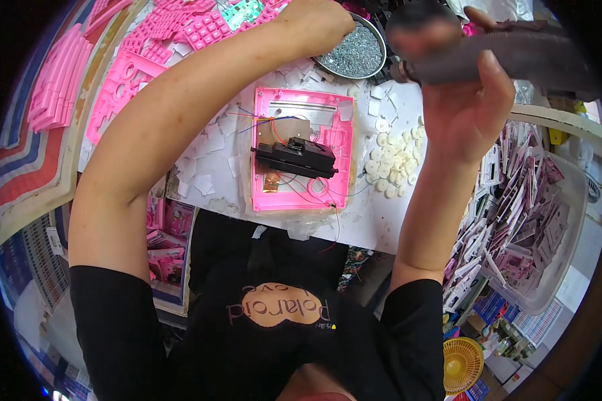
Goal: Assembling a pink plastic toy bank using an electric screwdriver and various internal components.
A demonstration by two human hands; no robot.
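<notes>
My left hand (314,28) reaches to the far side of the table, its fingers curled closed at the edge of a round metal dish (382,63) full of small silvery screws (351,53). What the fingertips pinch is hidden. My right hand (465,110) is closed around a dark electric screwdriver (502,60), held sideways above the table, its nose toward the dish. Between my arms lies an open pink plastic case (264,194). A black mechanism (297,158) sits aslant across it, with thin coloured wires (274,127) and a coppery piece (271,182) beside it.
White round discs (394,164) are piled right of the case. Pink plastic parts (201,30) heap at the far left, near scattered white paper bits (204,184). At right stands a clear bin (568,220) of printed flat pieces (502,200); a yellow basket (463,364) is below.
</notes>
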